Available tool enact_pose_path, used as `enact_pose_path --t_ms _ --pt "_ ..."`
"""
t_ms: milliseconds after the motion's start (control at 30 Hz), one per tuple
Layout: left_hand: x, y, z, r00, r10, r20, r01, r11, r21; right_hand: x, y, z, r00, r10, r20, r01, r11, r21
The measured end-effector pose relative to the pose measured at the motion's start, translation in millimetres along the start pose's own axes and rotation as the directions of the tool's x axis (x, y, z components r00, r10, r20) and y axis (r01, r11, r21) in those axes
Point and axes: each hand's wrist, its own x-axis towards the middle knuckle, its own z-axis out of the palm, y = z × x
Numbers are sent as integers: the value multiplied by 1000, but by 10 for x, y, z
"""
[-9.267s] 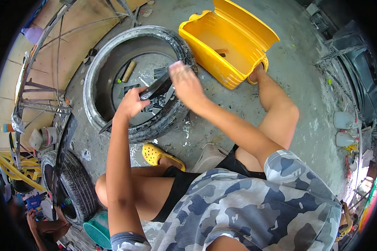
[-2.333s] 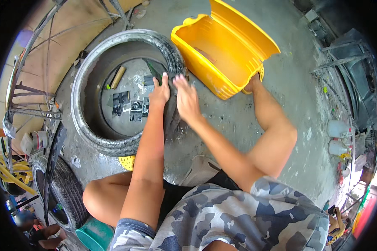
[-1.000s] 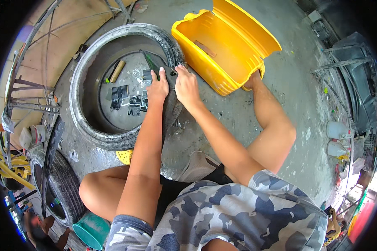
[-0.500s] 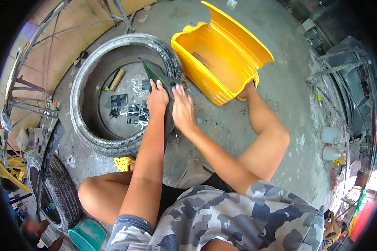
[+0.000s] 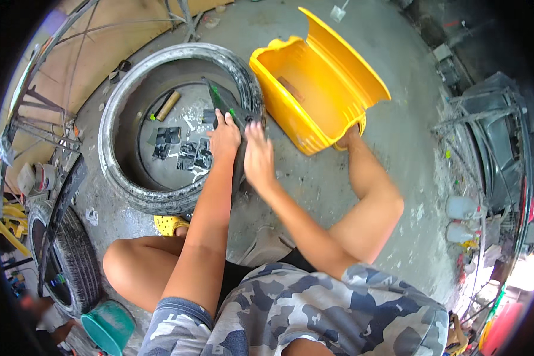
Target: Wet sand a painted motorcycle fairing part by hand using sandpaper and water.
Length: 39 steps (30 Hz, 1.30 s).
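A long dark plastic panel (image 5: 222, 104) with green patches leans across the right rim of a tire (image 5: 121, 77) lying on its side. My left hand (image 5: 224, 141) grips the panel's left edge, its fingers pointing forward along the surface. Just to its right, my right hand (image 5: 258, 157) lies against the panel with fingers stretched out and slightly blurred. Whether anything thin sits under those fingers is hidden. Within the tire's ring are several black patches (image 5: 167, 142) and a tan roll-shaped piece (image 5: 169, 105).
A yellow bin (image 5: 305, 98) with a raised flap stands right of the tire, against my right foot. Another tire (image 5: 71, 261) and a teal bucket (image 5: 108, 326) are at lower left, near another person's arm (image 5: 64, 330). Plastic jugs (image 5: 461, 209) and metal frames line the right side.
The whole view has shifted slightly. Both hands stay on the panel in nearly the same spots, the right one blurred in both frames.
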Motion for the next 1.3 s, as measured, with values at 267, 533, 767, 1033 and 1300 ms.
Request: enact_pose_path --t_ms 267,533,767,1033,1300 --pt "283 -304 37 999 -34 -35 22 952 -305 52 -312 -1013 902 406 146 -429 800 420" --pt "337 -304 103 969 171 177 -160 984 -75 142 251 -604 797 -506 331 499 859 113" --pt "456 -433 94 962 211 171 -199 976 -83 170 292 -589 782 -541 309 488 840 238" --pt "427 -427 102 968 178 178 -157 979 -128 281 253 -660 744 -542 390 491 840 231" --pt "367 -350 60 962 198 188 -172 975 -144 22 312 -753 834 -490 252 444 869 221"
